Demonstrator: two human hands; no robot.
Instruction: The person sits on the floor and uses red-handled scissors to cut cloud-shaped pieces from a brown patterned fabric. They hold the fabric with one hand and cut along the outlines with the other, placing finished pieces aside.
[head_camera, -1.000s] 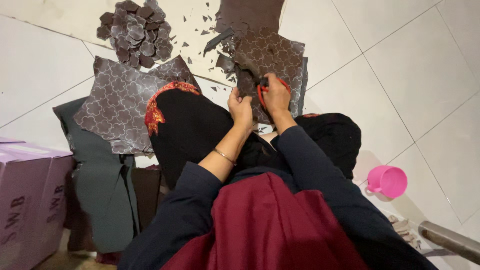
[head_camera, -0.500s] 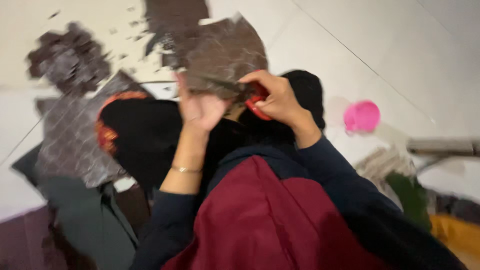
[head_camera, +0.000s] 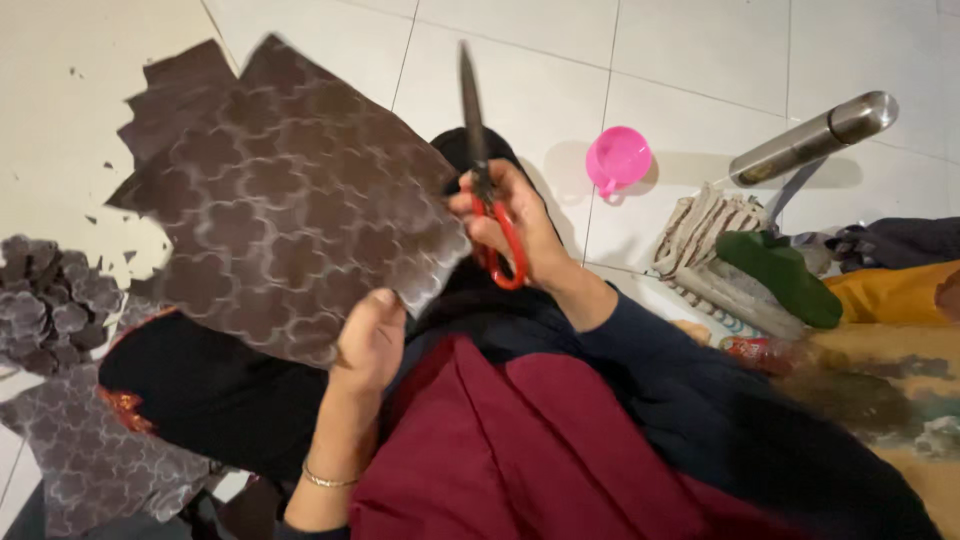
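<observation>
Left hand (head_camera: 368, 335): fingers pinched on the lower edge of a brown patterned sheet (head_camera: 285, 200), held up tilted above the lap. Right hand (head_camera: 515, 225): fingers closed through the red handles of scissors (head_camera: 480, 170), blades pointing up, just beside the sheet's right edge. Pile of cut pieces (head_camera: 50, 300) on the floor (head_camera: 700, 60) at left; pink cup (head_camera: 617, 158) and metal cylinder (head_camera: 812, 137) at right.

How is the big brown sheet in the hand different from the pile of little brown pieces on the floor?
The patterned sheet is one large piece, held up in the left hand; the pile of cut pieces is many small flower-like shapes lying on the floor. The sheet has ragged edges; the pieces look rounded. Both are brown with pale outlines.
</observation>
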